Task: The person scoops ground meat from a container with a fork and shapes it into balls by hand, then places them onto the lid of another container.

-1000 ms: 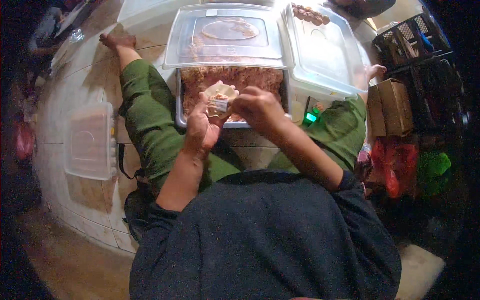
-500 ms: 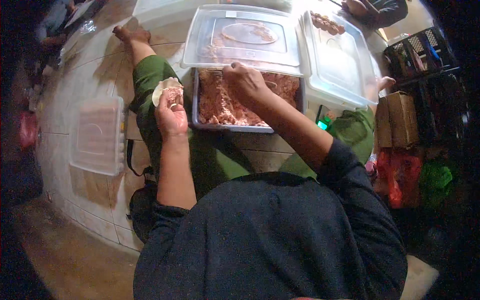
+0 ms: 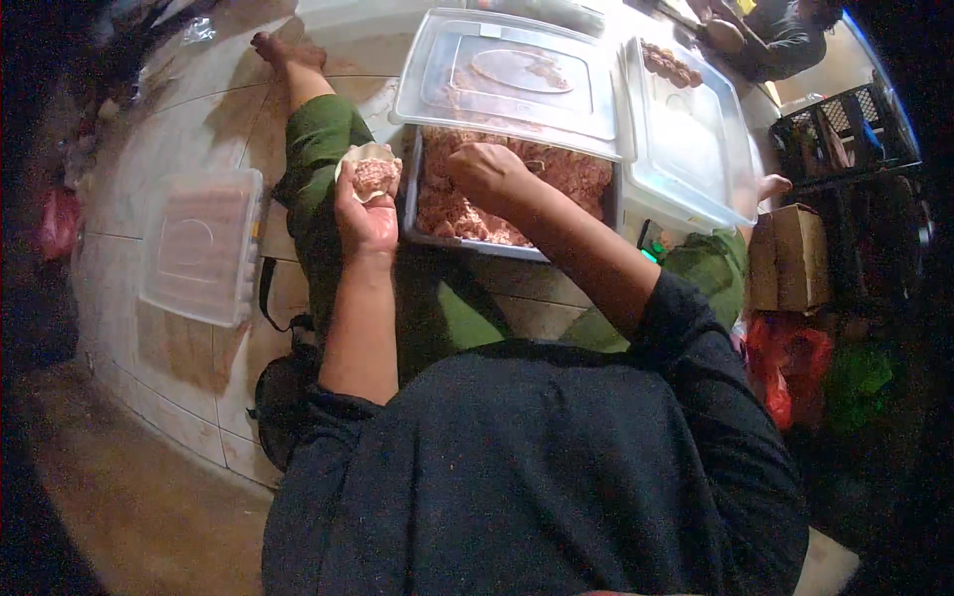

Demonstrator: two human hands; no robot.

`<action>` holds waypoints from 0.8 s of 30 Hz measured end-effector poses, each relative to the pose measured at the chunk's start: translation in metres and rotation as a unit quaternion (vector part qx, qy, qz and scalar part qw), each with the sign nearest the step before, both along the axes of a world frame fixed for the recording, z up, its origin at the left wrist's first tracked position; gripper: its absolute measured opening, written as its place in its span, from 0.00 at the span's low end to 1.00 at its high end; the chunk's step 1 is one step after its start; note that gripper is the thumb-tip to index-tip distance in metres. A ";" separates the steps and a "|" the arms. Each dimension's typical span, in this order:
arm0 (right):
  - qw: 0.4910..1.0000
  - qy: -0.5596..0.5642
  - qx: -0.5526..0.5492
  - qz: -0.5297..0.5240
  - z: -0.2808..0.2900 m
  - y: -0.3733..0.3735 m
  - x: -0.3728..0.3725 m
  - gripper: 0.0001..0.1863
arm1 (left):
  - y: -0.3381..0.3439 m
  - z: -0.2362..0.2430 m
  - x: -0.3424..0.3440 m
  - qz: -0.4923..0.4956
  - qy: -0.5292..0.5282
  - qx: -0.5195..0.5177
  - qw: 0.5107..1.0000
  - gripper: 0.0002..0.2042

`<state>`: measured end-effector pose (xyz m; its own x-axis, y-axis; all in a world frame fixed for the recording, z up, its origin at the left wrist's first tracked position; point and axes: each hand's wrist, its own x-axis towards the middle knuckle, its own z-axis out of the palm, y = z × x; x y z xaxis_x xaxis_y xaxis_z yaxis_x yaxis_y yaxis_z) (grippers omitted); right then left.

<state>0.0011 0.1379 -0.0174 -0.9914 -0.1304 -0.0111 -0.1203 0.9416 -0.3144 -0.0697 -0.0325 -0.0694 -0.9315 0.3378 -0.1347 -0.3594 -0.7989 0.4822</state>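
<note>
A round, pale dough wrapper [image 3: 350,160] rests in my left hand [image 3: 368,228], with the fingers curled around it. A lump of pink minced filling [image 3: 376,179] sits on the wrapper. My right hand [image 3: 489,171] is closed, over the left part of a grey bin [image 3: 477,246] beside the left hand. Pink minced meat [image 3: 576,187] fills the bin. Whatever the right fingers grip is hidden beneath the hand. A clear plastic lid [image 3: 447,89] covers the far side of the bin.
A lidded clear box [image 3: 204,243] lies on the tiles to the left. At the far right, another translucent container [image 3: 686,139] has brown rounded pieces on its lid. Beyond it stand a black crate [image 3: 845,124] and a cardboard box [image 3: 800,258]. Another person's arm [image 3: 765,55] shows at top right.
The lump of filling on the wrapper looks larger and more spread. My right hand has shifted slightly left and nearer over the bin. The whole view has swung a little.
</note>
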 end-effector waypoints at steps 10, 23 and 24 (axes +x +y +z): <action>0.969 -0.014 -0.238 0.069 0.010 0.039 0.029 0.08 | 0.000 0.018 0.020 -0.053 -0.011 0.003 0.999 0.23; 0.947 0.273 -0.162 -0.054 0.057 0.021 0.128 0.20 | 0.048 0.089 0.107 -0.263 0.038 0.014 0.964 0.23; 0.959 0.247 -0.128 -0.058 0.052 0.021 0.133 0.21 | 0.050 0.089 0.109 -0.266 0.082 -0.014 0.960 0.22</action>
